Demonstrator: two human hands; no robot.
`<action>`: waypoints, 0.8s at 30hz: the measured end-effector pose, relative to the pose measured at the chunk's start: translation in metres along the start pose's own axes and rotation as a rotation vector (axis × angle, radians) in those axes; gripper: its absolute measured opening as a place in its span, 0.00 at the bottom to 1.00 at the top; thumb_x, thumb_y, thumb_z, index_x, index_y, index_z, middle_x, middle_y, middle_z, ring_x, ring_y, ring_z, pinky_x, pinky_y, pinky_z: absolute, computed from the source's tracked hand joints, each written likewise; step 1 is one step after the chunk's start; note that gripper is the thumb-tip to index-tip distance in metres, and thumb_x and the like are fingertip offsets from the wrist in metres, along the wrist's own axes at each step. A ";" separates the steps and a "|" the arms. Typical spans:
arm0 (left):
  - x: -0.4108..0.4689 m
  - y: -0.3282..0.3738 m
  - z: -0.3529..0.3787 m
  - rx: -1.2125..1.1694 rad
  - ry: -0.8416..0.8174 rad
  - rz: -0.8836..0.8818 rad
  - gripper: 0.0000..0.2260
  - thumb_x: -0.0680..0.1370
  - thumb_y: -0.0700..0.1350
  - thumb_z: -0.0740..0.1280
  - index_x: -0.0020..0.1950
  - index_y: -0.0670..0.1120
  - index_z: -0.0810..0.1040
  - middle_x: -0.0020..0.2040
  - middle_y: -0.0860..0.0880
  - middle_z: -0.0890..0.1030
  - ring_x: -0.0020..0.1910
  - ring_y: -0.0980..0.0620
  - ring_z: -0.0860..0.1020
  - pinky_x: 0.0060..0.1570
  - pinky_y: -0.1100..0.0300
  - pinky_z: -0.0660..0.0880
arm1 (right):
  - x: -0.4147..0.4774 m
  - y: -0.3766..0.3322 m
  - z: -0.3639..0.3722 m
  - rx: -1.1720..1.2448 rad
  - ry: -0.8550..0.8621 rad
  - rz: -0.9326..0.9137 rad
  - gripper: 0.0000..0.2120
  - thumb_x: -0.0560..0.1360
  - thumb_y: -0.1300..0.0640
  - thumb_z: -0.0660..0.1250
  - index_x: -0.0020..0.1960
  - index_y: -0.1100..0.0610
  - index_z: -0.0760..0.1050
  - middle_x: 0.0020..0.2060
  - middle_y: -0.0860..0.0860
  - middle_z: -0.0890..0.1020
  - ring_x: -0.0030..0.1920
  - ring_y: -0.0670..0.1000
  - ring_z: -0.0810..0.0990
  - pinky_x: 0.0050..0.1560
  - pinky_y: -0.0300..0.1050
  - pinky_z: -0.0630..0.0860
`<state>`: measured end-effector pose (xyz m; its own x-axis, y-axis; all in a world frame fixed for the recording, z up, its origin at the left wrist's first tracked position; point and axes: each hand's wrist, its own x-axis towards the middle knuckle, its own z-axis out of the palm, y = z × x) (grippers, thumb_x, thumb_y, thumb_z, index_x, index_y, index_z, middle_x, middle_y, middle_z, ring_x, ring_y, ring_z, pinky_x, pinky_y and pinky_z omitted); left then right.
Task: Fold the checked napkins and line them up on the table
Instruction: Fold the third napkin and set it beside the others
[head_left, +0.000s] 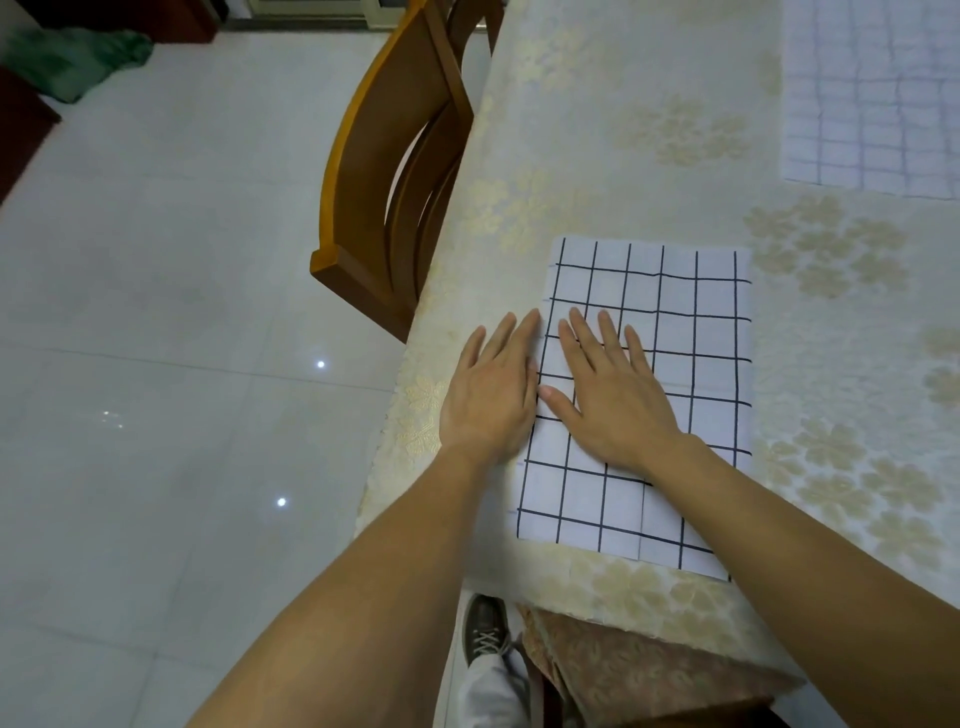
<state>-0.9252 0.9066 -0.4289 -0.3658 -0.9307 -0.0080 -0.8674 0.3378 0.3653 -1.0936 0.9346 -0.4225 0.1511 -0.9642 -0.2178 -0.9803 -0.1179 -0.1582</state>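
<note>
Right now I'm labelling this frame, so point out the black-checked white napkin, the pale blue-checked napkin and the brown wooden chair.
black-checked white napkin (717, 338): head view, bare cloth near its right edge.
pale blue-checked napkin (872, 93): head view, middle of its visible part.
brown wooden chair (371, 130): head view, curved top rail.

L hand flat, palm down, fingers straight & close together, pointing fwd. R hand also flat, palm down, fingers straight, slightly spread, thumb out to the left w/ tip just beside L hand. Hands lie side by side. L forearm & R forearm bare, reaching fwd from bottom of view, converging twd hands; wrists about straight.
</note>
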 end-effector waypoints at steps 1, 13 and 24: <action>0.000 0.000 0.000 0.000 0.005 0.000 0.23 0.88 0.49 0.46 0.84 0.51 0.54 0.82 0.52 0.62 0.82 0.57 0.53 0.82 0.54 0.47 | 0.001 -0.001 0.000 -0.003 0.000 -0.007 0.38 0.80 0.32 0.37 0.82 0.53 0.36 0.81 0.49 0.37 0.80 0.54 0.33 0.79 0.56 0.35; -0.001 0.000 -0.002 -0.061 0.038 0.004 0.22 0.89 0.50 0.46 0.84 0.52 0.57 0.83 0.54 0.61 0.81 0.58 0.56 0.82 0.54 0.50 | 0.003 -0.008 -0.003 0.084 0.054 -0.036 0.36 0.81 0.36 0.39 0.83 0.53 0.39 0.82 0.49 0.41 0.81 0.52 0.36 0.80 0.55 0.37; -0.001 0.000 -0.005 0.001 -0.013 0.060 0.23 0.86 0.59 0.51 0.82 0.58 0.61 0.84 0.56 0.57 0.83 0.57 0.49 0.82 0.52 0.45 | -0.052 0.144 -0.023 0.327 0.209 0.166 0.31 0.82 0.39 0.47 0.80 0.53 0.62 0.79 0.49 0.62 0.81 0.51 0.51 0.80 0.51 0.46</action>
<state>-0.9228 0.9071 -0.4245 -0.4218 -0.9067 0.0021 -0.8440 0.3935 0.3644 -1.2458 0.9620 -0.4123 -0.0673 -0.9952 -0.0710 -0.8923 0.0918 -0.4420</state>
